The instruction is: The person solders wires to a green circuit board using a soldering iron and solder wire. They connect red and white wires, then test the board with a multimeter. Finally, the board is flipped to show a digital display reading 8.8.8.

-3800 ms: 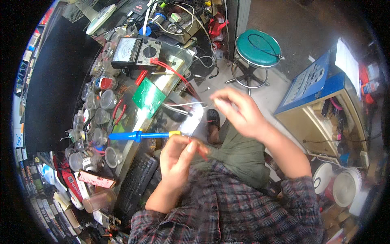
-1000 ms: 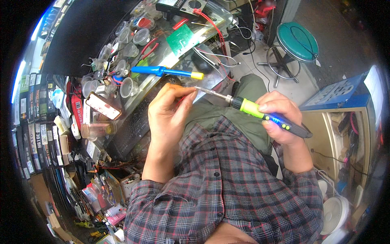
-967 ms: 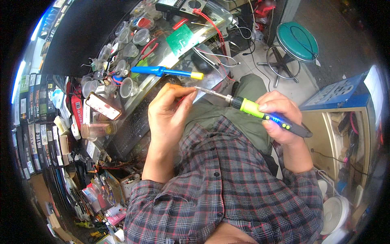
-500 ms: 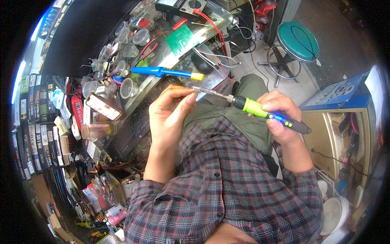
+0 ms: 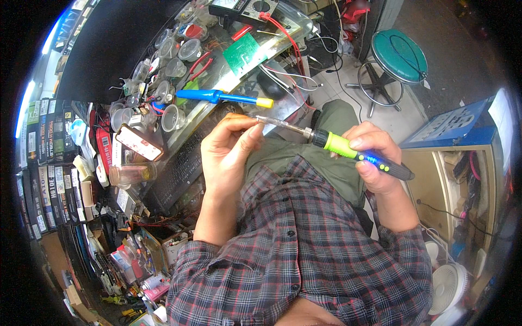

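My right hand (image 5: 378, 155) is wrapped round the handle of a soldering iron (image 5: 340, 144), lime green and black with a lit blue panel. Its metal shaft points left, toward my left hand. The thumb and index finger of my left hand (image 5: 231, 149) are pinched together beside the iron's tip; whatever they hold is too small to make out. Beyond both hands, a blue solder sucker (image 5: 217, 96) with a yellow end lies at the bench edge. Farther back is a green circuit board (image 5: 242, 55).
Several clear plastic cups (image 5: 173, 118) crowd the bench, along with red-handled pliers (image 5: 201, 66), a multimeter (image 5: 255, 8) with red leads and a phone (image 5: 138, 142). At the far right stands a green round stool (image 5: 399, 57). A wooden cabinet (image 5: 451, 149) is close to my right arm.
Almost nothing differs. The soldering iron and my right hand have shifted very slightly left; my left hand keeps its pinch by the tip.
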### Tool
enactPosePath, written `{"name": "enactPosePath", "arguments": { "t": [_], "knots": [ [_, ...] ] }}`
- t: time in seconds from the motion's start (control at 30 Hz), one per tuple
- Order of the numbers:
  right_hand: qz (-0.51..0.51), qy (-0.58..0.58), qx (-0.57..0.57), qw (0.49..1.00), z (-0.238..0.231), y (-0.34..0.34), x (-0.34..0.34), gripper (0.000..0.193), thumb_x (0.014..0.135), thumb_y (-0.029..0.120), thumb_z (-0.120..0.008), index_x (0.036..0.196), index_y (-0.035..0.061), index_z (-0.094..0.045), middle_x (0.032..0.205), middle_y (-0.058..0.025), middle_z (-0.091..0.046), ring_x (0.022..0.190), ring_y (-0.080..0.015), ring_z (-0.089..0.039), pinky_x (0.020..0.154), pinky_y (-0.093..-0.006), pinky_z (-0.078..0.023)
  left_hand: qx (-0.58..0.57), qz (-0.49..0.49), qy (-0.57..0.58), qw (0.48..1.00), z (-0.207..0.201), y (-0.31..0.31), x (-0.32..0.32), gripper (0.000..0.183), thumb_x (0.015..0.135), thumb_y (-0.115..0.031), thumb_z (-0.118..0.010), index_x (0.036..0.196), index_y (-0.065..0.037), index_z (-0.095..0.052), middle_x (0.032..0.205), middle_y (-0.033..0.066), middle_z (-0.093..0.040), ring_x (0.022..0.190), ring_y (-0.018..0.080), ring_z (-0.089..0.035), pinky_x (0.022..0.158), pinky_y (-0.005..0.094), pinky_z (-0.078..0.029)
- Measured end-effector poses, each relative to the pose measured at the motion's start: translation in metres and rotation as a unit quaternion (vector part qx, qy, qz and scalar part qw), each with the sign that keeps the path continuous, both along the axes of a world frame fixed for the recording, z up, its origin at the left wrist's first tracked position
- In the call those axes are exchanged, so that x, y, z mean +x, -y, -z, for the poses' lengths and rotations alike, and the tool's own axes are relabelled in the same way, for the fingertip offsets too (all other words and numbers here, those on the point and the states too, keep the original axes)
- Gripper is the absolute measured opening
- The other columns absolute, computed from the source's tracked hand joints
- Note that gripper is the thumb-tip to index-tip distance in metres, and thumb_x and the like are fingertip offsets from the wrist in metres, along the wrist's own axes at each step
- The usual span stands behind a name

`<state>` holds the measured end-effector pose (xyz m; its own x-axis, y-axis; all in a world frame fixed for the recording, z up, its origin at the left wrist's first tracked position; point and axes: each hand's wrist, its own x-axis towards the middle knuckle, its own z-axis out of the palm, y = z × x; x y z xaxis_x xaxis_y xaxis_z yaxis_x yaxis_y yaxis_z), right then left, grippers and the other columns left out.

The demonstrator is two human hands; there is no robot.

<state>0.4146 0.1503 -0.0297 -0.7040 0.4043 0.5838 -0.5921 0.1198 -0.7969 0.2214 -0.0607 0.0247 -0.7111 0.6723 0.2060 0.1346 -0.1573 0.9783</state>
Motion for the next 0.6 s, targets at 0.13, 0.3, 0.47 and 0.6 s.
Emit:
{"name": "enactPosePath", "arguments": {
  "t": [0.13,0.3,0.47,0.6],
  "knots": [
    [-0.006,-0.005,0.004,1.000,-0.0006,-0.0004,0.0000,0.032,0.093,0.020,-0.081,0.118,0.0028,-0.070,0.102,-0.0172,-0.074,0.089,-0.0274,-0.072,0.078,-0.0368,-0.057,-0.003,-0.002,-0.014,1.000,-0.0010,-0.0003,-0.0002,0.010,0.100,0.002,-0.072,0.109,0.005,-0.071,0.100,0.0101,-0.067,0.081,0.0162,-0.065,0.072,0.0293,-0.054],
    [-0.003,-0.005,0.009,1.000,-0.0016,-0.0002,-0.0004,0.032,0.093,0.021,-0.081,0.118,0.0029,-0.069,0.101,-0.0173,-0.074,0.088,-0.0275,-0.072,0.078,-0.0372,-0.057,-0.016,-0.005,-0.021,1.000,-0.0017,0.0009,-0.0010,0.010,0.100,0.002,-0.072,0.109,0.004,-0.071,0.101,0.0097,-0.067,0.081,0.0150,-0.064,0.073,0.0289,-0.054],
    [-0.020,0.020,0.053,0.998,-0.0003,-0.0057,0.0022,0.036,0.101,0.031,-0.074,0.124,0.0045,-0.063,0.104,-0.0190,-0.065,0.091,-0.0289,-0.070,0.080,-0.0410,-0.058,0.002,-0.009,-0.006,1.000,-0.0017,0.0003,-0.0009,0.013,0.097,0.002,-0.076,0.110,0.003,-0.075,0.103,0.0068,-0.070,0.086,0.0110,-0.065,0.073,0.0240,-0.053],
    [-0.012,0.027,0.054,0.998,0.0012,-0.0069,0.0046,0.037,0.102,0.031,-0.073,0.124,0.0042,-0.062,0.106,-0.0203,-0.066,0.092,-0.0295,-0.070,0.081,-0.0414,-0.058,0.008,-0.007,-0.009,1.000,-0.0041,-0.0012,-0.0012,0.014,0.096,0.003,-0.076,0.110,0.002,-0.075,0.103,0.0071,-0.069,0.088,0.0110,-0.065,0.073,0.0237,-0.053]
  ]
}}
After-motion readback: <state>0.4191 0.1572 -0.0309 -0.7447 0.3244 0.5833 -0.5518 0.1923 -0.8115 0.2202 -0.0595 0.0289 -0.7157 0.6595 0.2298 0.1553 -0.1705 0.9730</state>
